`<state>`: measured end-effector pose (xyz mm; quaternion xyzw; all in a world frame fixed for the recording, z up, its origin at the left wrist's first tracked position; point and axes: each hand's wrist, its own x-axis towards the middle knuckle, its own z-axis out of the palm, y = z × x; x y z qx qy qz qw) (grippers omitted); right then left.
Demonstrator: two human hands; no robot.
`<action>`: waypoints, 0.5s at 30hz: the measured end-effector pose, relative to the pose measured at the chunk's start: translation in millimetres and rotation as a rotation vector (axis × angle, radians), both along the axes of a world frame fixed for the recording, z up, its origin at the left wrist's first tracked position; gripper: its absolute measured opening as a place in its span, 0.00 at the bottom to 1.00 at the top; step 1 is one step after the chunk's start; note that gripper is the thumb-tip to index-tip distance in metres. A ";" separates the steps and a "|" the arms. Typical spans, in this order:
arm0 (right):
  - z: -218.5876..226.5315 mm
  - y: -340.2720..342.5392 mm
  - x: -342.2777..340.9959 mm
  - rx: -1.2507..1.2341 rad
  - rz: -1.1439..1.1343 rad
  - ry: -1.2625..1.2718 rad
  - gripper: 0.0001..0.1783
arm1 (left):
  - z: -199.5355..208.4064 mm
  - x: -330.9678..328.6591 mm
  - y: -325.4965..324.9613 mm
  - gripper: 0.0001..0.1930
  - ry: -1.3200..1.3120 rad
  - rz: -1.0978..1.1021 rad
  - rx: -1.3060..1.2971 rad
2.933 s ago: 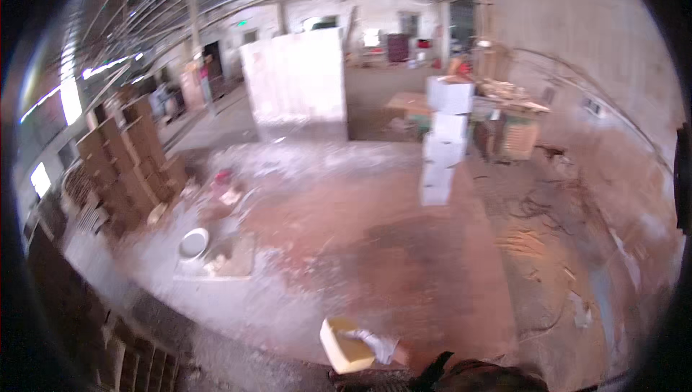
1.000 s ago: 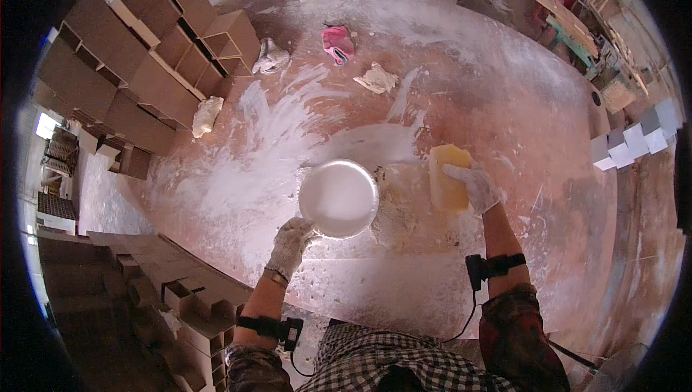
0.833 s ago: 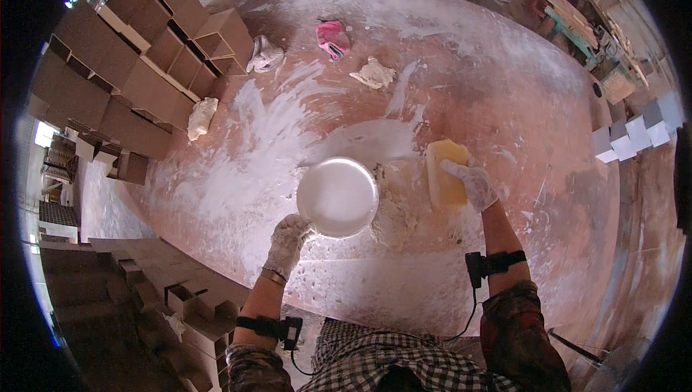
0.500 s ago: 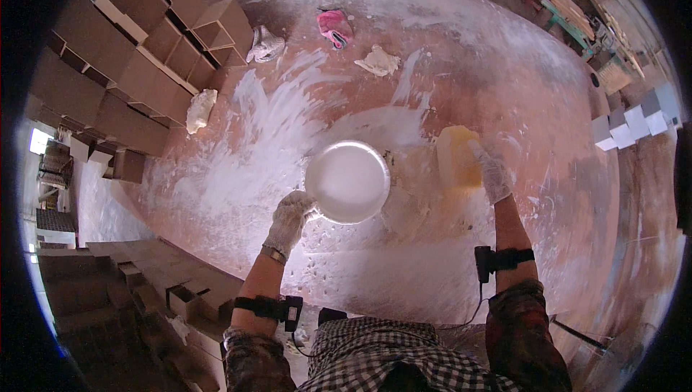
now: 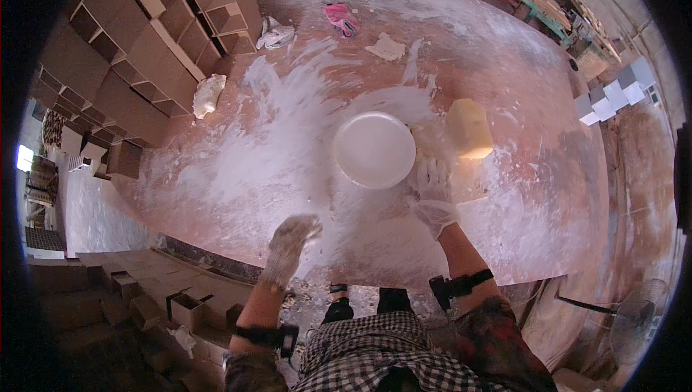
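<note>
A round white dish (image 5: 375,148) with a low rim rests on the powder-covered reddish tabletop (image 5: 238,197) in front of me. My right hand (image 5: 434,186), in a pale glove, reaches in beside the dish's right edge with its fingers stretched out. Whether the fingertips touch the rim, I cannot tell. Close above that hand, a yellow sponge block (image 5: 470,129) stands on the table. My left hand (image 5: 294,239), in a whitish glove, is apart from the dish at its lower left. Its fingers are loosely bent, and no object shows in them.
Brown cardboard boxes (image 5: 137,96) are stacked at the left. Along the far side lie a pink cloth (image 5: 340,19), a pale rag (image 5: 386,47) and whitish bundles (image 5: 209,96). White boxes (image 5: 613,95) stand at the right; a fan (image 5: 640,320) is at lower right.
My left hand has let go of the dish and drawn back. My right hand has left the sponge and moved left to the dish. The sponge now stands up, and the view has shifted.
</note>
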<state>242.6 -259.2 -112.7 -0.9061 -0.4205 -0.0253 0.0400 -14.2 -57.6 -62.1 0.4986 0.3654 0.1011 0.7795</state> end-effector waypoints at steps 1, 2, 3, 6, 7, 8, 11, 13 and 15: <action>-17.8 -1.1 4.5 0.033 -0.026 -0.075 0.41 | -6.6 -27.1 -0.4 0.18 0.010 -0.013 0.029; -27.1 -0.1 7.5 0.063 -0.050 -0.150 0.40 | -16.1 -55.5 1.6 0.19 0.019 -0.024 0.055; -23.0 2.9 7.3 0.059 -0.048 -0.152 0.40 | -11.3 -78.5 1.0 0.18 0.098 0.025 0.001; -4.5 14.1 2.2 -0.111 -0.096 -0.043 0.38 | -8.8 -147.3 1.7 0.15 0.106 0.150 -0.063; -4.1 14.3 3.4 -0.059 -0.044 -0.118 0.36 | -8.3 -163.0 2.6 0.14 0.030 0.216 -0.070; -3.9 12.6 3.4 -0.007 0.008 -0.192 0.35 | -8.1 -175.8 3.6 0.14 0.033 0.221 -0.074; -5.3 9.4 -0.8 -0.142 0.054 -0.248 0.33 | -0.8 -197.2 3.6 0.13 0.095 0.378 0.020; 7.3 10.9 -16.9 -0.155 0.063 -0.243 0.33 | -1.9 -206.3 4.7 0.12 0.057 0.407 0.012; 23.1 11.3 -42.1 -0.170 0.066 -0.236 0.32 | -1.6 -210.7 5.4 0.12 0.020 0.431 0.004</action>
